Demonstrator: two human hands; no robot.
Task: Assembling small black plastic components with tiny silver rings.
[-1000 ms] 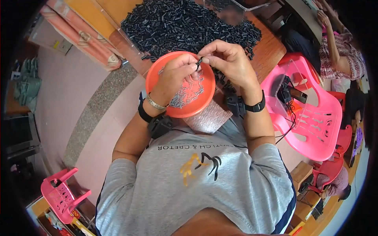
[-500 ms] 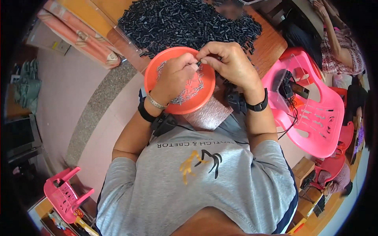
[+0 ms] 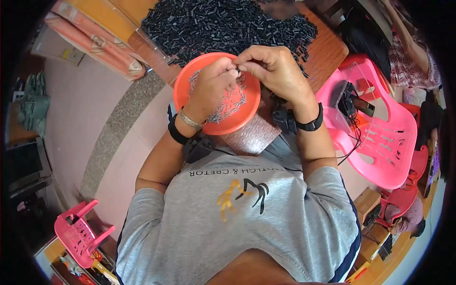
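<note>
Over an orange-red plastic basin (image 3: 247, 111), both of my hands meet fingertip to fingertip. My left hand (image 3: 211, 88) is closed in a pinch, and what its fingers hold is hidden. The thumb and forefinger of my right hand (image 3: 278, 71) are pressed together at a small black piece (image 3: 239, 71), mostly covered by the fingertips. Inside the basin lie many small silvery metal pins (image 3: 230, 107). Just beyond it, a large heap of short black cylindrical pieces (image 3: 228, 28) spreads over the brown table (image 3: 327, 52).
A pink plastic chair (image 3: 380, 137) stands to the right, with a phone (image 3: 365, 108) and black cables on it. Another pink chair (image 3: 78, 235) is at lower left. Patterned orange cloth (image 3: 99, 42) hangs at upper left. Another person's arm (image 3: 403, 38) shows at far right.
My hands and the basin have shifted very slightly up in the picture. The fingertips stay together, now covering more of the small black piece. At far right the other person's arm has moved.
</note>
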